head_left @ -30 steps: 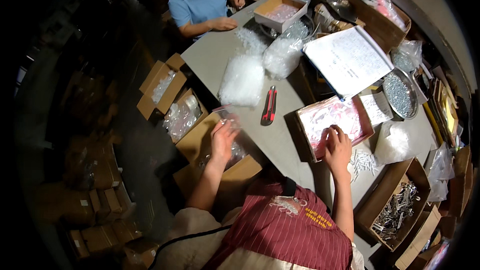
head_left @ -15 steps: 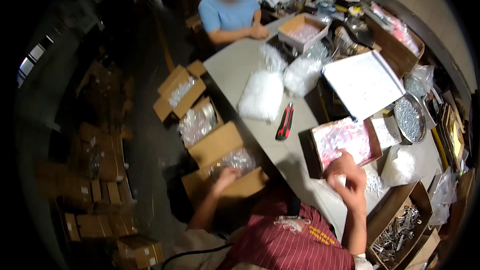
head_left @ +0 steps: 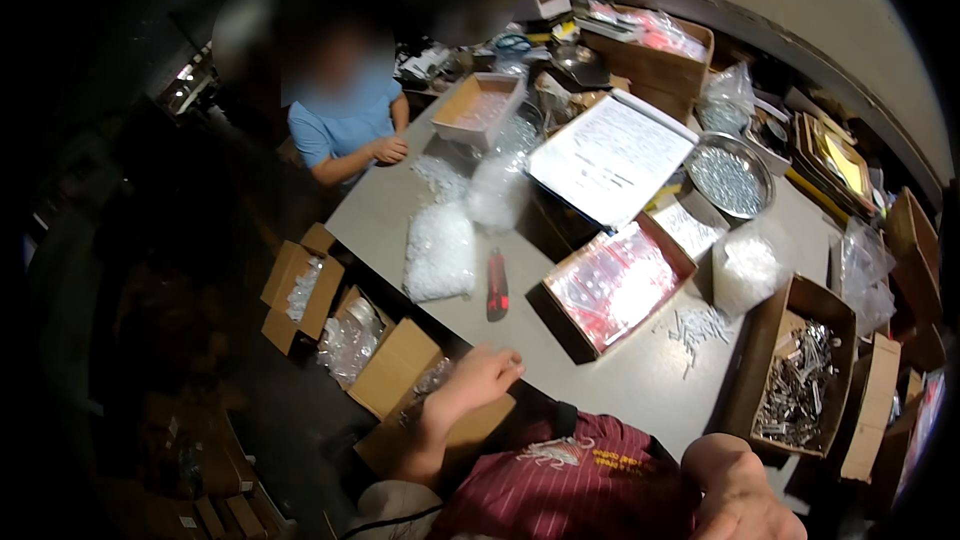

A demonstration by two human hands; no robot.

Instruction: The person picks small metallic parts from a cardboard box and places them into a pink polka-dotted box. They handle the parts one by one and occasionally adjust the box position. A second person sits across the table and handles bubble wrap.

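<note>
My left hand (head_left: 482,376) is over the table's near left edge, above an open carton (head_left: 398,368) of clear plastic bags. Its fingers are curled together; whatever they may hold is too small to make out. At the lower right, close to my body, is my right hand (head_left: 745,500), bent downward, its fingers hidden. A shallow box (head_left: 685,258) of small clear bags with red edges lies in front of me. Left of it rests a red and black utility knife (head_left: 497,287). Small white pieces (head_left: 695,333) are scattered to the right of the box.
A carton (head_left: 745,420) of metal parts stands at the right. Bulging bags of white pieces (head_left: 440,252), a written sheet (head_left: 612,155) and a steel bowl of metal bits (head_left: 732,177) are farther back. Across the table sits a person in blue (head_left: 345,130). More open cartons (head_left: 290,280) stand left.
My left hand has come up out of the carton of bags to the table edge. My right hand has left the shallow box and drawn back toward my body. The view has turned right.
</note>
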